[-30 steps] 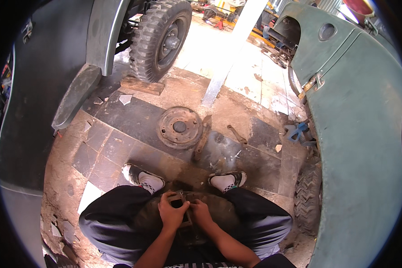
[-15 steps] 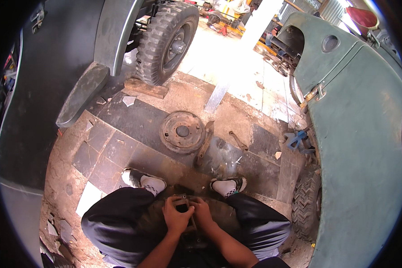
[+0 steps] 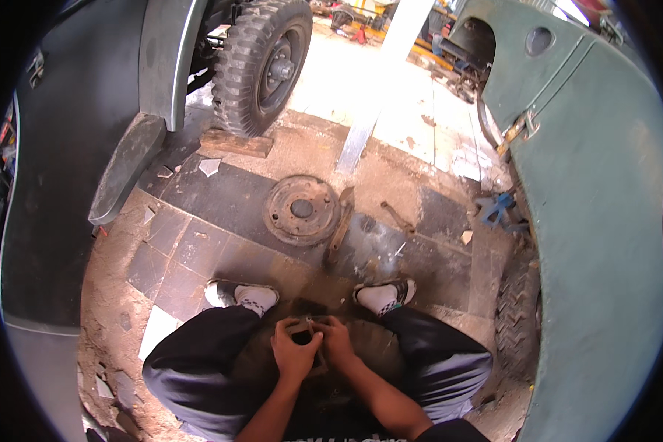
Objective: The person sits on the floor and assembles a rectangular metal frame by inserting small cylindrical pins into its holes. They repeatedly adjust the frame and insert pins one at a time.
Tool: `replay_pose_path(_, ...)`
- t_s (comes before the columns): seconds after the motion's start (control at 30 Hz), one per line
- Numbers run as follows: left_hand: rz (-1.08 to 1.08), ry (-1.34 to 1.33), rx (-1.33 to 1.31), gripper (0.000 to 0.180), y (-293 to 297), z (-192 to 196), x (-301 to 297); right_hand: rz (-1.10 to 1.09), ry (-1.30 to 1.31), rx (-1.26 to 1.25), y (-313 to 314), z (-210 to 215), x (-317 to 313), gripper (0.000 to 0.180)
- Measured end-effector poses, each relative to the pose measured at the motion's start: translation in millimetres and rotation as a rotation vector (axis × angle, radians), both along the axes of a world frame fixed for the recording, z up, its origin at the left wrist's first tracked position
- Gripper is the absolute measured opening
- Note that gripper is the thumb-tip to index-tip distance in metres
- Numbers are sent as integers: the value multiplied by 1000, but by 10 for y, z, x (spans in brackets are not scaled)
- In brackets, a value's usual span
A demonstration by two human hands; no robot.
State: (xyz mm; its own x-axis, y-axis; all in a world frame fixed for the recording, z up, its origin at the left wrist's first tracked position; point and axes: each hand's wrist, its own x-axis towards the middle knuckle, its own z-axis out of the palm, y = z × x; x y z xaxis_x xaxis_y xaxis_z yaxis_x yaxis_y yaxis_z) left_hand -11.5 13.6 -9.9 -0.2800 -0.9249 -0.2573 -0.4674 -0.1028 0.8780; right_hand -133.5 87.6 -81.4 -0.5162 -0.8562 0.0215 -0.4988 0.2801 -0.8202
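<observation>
Steadiness seems the reason the left hand [image 3: 293, 356] and right hand [image 3: 337, 344] clamp opposite sides of the rectangular metal frame [image 3: 318, 363]; it sits between the spread knees [image 3: 191, 355], presumably for close viewing.

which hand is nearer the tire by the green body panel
Right. The right hand lies left of the tire, with the right knee between them; the left hand sits just left of the right hand, so farther from the tire.
</observation>
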Motion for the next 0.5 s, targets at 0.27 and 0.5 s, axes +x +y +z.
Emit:
replay_pose_path(0.27,8,20,-42,67,11,-79,59,109,208,107,350,102,48,32)
replay_pose_path(0.5,-28,17,-23,68,-14,-118,33,-68,128,-12,-1,-180,-1,28)
